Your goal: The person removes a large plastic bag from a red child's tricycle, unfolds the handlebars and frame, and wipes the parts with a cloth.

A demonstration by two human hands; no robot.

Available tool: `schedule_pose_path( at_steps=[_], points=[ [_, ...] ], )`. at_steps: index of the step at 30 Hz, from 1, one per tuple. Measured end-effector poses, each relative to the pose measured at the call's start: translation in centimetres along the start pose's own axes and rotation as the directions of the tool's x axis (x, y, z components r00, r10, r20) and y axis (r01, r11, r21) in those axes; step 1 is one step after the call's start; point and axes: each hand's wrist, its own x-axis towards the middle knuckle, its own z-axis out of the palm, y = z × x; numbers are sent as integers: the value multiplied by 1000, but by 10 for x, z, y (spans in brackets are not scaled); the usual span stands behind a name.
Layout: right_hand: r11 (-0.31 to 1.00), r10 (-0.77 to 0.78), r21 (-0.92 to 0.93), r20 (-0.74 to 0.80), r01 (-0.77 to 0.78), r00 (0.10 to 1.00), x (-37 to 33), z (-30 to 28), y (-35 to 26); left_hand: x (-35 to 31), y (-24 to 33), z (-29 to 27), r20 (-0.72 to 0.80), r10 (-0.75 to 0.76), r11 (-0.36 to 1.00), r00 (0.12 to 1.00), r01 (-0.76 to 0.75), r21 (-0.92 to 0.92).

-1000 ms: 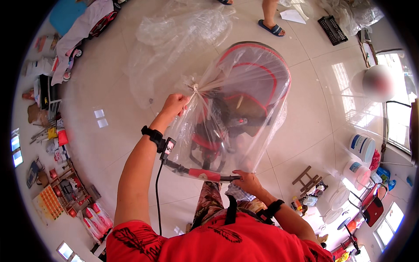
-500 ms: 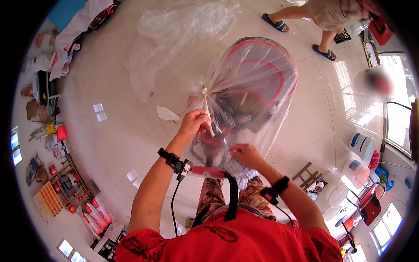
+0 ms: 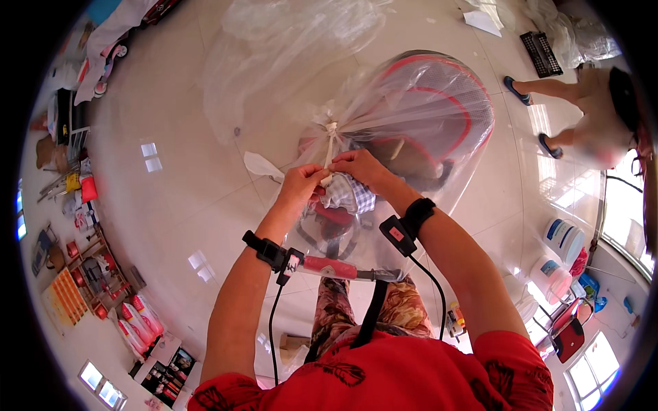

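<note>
A child's push tricycle with a grey, red-edged canopy [image 3: 449, 103] stands before me under a clear plastic cover [image 3: 418, 229]. The cover is gathered and tied with a cream cloth strip [image 3: 331, 139]. My left hand [image 3: 303, 185] is closed, pinching the lower end of that strip. Right beside it, my right hand [image 3: 367, 169] is closed too, its fingertips meeting the strip. A blue-and-white checked cloth [image 3: 353, 195] hangs beneath the right hand and appears held by it; the exact grip is hidden. Close to my legs is the red push handle [image 3: 329, 267].
More clear plastic sheeting [image 3: 274, 41] lies on the tiled floor, and a white scrap [image 3: 262, 166] is left of the strip. Another person [image 3: 589, 123] walks at the right, near a black crate [image 3: 541, 55]. White buckets [image 3: 564, 238] stand along the right wall.
My right hand has moved up and left to the strip, bringing the checked cloth along. The left hand stays near the strip. The other person has moved right and nearer.
</note>
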Motion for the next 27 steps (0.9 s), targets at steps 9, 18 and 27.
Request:
schedule_pose_path(
  at_steps=[9,18,27],
  points=[
    [904,-270,-349,-24,245,962,-9,23,-18,65,23,11,-196,795,478,573,-395,785],
    [913,-315,-347,-266,215,911,8,5,-14,87,30,10,-273,722,618,635,-415,668],
    [992,-96,-112,-387,57,917,15,5,-4,110,21,-5,-176,164,954,971,-201,-220]
  ],
)
